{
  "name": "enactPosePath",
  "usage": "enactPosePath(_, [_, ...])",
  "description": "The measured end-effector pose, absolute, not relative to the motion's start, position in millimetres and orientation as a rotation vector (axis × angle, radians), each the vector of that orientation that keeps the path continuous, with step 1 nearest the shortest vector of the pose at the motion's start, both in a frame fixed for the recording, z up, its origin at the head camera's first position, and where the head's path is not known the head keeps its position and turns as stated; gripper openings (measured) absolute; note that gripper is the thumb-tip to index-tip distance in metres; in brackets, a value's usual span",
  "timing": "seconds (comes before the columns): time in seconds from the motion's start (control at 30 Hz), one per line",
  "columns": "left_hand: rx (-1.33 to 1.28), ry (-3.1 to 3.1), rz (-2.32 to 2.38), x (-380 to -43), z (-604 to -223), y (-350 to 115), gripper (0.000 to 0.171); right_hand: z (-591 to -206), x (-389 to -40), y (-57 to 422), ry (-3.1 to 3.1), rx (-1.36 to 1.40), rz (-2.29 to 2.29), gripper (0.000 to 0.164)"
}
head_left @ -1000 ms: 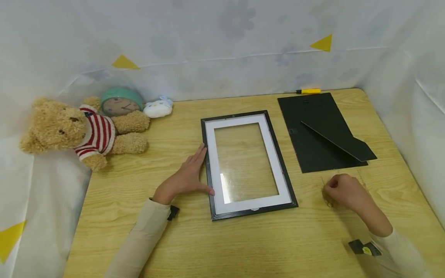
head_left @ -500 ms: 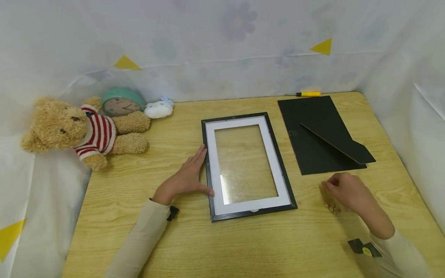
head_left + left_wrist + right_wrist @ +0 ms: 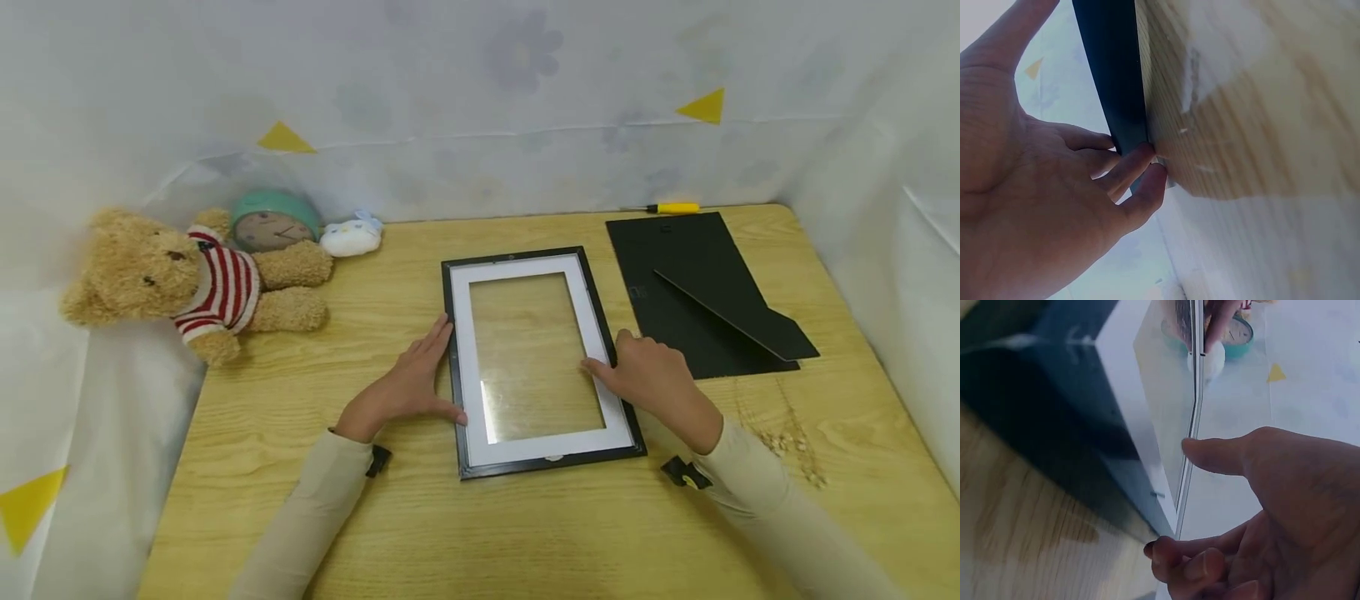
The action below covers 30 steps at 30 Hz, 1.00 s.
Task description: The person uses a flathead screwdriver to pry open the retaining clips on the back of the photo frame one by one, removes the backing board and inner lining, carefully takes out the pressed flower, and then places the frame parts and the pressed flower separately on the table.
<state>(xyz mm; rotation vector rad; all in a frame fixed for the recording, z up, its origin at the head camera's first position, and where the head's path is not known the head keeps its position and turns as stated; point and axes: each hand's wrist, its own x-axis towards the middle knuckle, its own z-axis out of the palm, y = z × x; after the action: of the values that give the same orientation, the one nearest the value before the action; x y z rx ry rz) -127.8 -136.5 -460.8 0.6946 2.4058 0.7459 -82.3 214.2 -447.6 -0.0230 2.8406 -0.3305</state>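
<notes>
A black picture frame [image 3: 641, 437] with a white inner mat and a clear pane lies on the table. Along its left edge, my left hand [image 3: 408, 385] spreads its fingers against the outer side, with the thumb near the lower left rim. The left wrist view has those fingertips touching the black side [image 3: 1110, 69]. My right hand [image 3: 660, 379] is at the frame's right edge. Its thumb reaches over the rim above the mat, while the other fingers [image 3: 1194, 565] curl by the outer side in the right wrist view. Whether the thumb presses the pane is unclear.
A black backing board [image 3: 682, 250] with a raised stand lies at the right, and a yellow-handled screwdriver [image 3: 675, 208] behind it. Thin gold-coloured chains [image 3: 795, 437] lie right of the right forearm. A teddy bear [image 3: 225, 283], a clock [image 3: 273, 225] and a small white plush [image 3: 352, 236] sit at the left.
My right hand has left the gold-coloured chains and moved left to the frame's right edge; the chains now lie on the table. My left hand stays at the left edge.
</notes>
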Motion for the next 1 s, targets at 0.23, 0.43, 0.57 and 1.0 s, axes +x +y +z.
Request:
enactPosePath(0.23, [0.705, 2.405, 0.752, -127, -461, -135, 0.137, -451, -89, 206, 2.791, 0.003, -0.359, 0.048])
enactPosePath(0.43, [0.651, 2.454, 0.773, -127, -458, -134, 0.119, -456, -91, 204, 2.829, -0.034, -0.426, 0.039])
enactPosePath(0.57, [0.614, 2.548, 0.853, -126, -456, -133, 0.085, -457, -92, 204, 2.840, -0.037, -0.437, 0.037])
enactPosePath(1.0, [0.447, 2.427, 1.151, -124, -458, -119, 0.032, -457, -94, 205, 2.806, -0.050, -0.475, 0.034])
